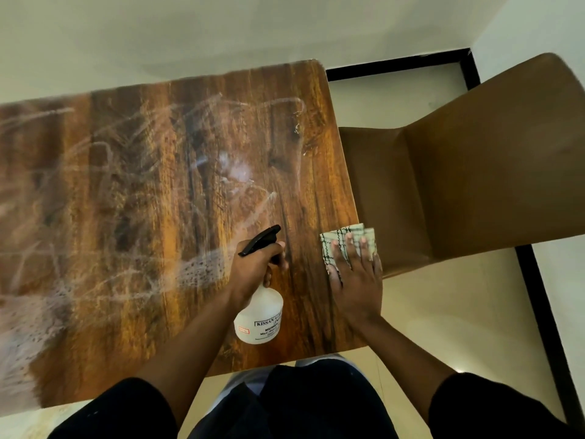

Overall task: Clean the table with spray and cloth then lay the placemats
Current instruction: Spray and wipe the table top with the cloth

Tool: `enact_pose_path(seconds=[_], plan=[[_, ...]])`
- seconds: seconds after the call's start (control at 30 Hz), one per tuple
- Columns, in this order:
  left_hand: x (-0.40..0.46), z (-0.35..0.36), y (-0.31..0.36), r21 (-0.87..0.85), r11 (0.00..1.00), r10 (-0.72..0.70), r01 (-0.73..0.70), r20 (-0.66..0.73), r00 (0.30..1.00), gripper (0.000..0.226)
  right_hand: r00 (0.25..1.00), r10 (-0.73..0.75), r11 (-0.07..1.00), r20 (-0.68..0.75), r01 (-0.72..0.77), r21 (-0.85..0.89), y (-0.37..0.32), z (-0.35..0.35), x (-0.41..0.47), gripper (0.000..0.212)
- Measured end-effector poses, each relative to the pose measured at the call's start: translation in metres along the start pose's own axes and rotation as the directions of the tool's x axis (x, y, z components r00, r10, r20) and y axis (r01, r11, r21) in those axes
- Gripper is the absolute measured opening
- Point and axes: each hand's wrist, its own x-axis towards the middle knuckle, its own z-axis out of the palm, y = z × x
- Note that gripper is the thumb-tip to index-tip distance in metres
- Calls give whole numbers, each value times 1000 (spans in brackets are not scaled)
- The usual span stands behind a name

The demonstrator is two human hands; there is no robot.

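Left hand (253, 267): fingers curled round the neck of the spray bottle (259, 312), just below the black trigger head (260, 240); grip closed firmly on it, thumb side uppermost. Whether a finger rested on the trigger itself could not be told.

Right hand (354, 277): laid flat, fingers straight and slightly spread, pressing down on the cloth (345, 239). Nothing was gripped; the palm lay on the table's surface behind the cloth.

Spray bottle: white translucent body with a printed label, black nozzle. Its long axis ran from the near edge of the table toward the far side, base toward the person, nozzle pointed away and slightly right. It was held tilted over the table (142, 201), near the right end of the near edge. Liquid level inside not legible.

Cloth: pale with a dark checked pattern, folded, lying at the table's right edge just beside the bottle's nozzle, its far corner reaching the edge by the chair (474, 172).

Table: dark wood-grain top, long axis running left to right, streaked with whitish smears and fine droplets, heaviest at the left and centre.

Chair: brown, drawn up against the table's right end, seat facing the table.

Floor (443, 312): pale tile with a black border strip.

Person: dark short sleeves, dark clothing at the near edge.
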Motion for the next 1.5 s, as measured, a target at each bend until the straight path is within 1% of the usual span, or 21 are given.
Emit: enact_pose_path(seconds=[0.13, 0.3, 0.43, 0.53, 0.67, 0.77, 0.97, 1.03, 1.1, 1.2, 1.27, 1.33, 1.37, 1.5], plan=[[11, 4, 7, -3, 1000, -7, 7, -17, 1000, 27, 999, -45, 999, 26, 45, -2, -3, -8, 41, 55], [21, 10, 19, -22, 1000, -13, 12, -42, 999, 25, 997, -67, 998, 48, 67, 15, -19, -28, 128, 54], [28, 14, 24, -48, 998, -52, 49, -82, 995, 24, 995, -52, 998, 81, 50, 26, -34, -41, 201, 56], [30, 19, 28, -77, 995, -64, 57, -90, 994, 23, 996, -43, 999, 83, 41, 31, -42, -45, 227, 57], [31, 24, 32, -96, 994, -70, 60, -104, 992, 24, 998, -43, 998, 46, 41, 36, -42, -39, 217, 56], [32, 28, 35, -94, 995, -51, 40, -111, 993, 25, 998, -48, 999, 32, 48, 22, -41, -30, 183, 58], [36, 31, 38, -86, 995, -60, 49, -138, 989, 26, 981, -188, 981, 38, 186, 55, -32, -13, 74, 57], [39, 31, 38, -103, 993, -68, 54, -132, 989, 26, 977, -202, 979, 64, 200, 29, -30, -8, 58, 57], [42, 30, 37, -102, 993, -73, 59, -136, 988, 25, 975, -207, 978, 83, 206, 19, -30, -6, 63, 56], [44, 27, 38, -94, 994, -77, 63, -158, 984, 24, 967, -237, 971, 89, 238, 3, -32, -10, 95, 56], [44, 25, 38, -118, 992, -72, 53, -165, 984, 20, 962, -250, 968, 107, 253, -8, -39, -14, 131, 58], [44, 23, 39, -158, 987, -67, 41, -160, 985, 17, 967, -235, 971, 94, 238, -14, -50, -21, 173, 56], [44, 22, 39, -164, 986, -68, 42, -156, 985, 20, 971, -219, 975, 99, 221, -15, -56, -25, 195, 55], [45, 17, 39, -167, 981, -124, 95, -177, 976, 21, 979, -154, 988, 136, 153, 20, -79, -39, 273, 59]])
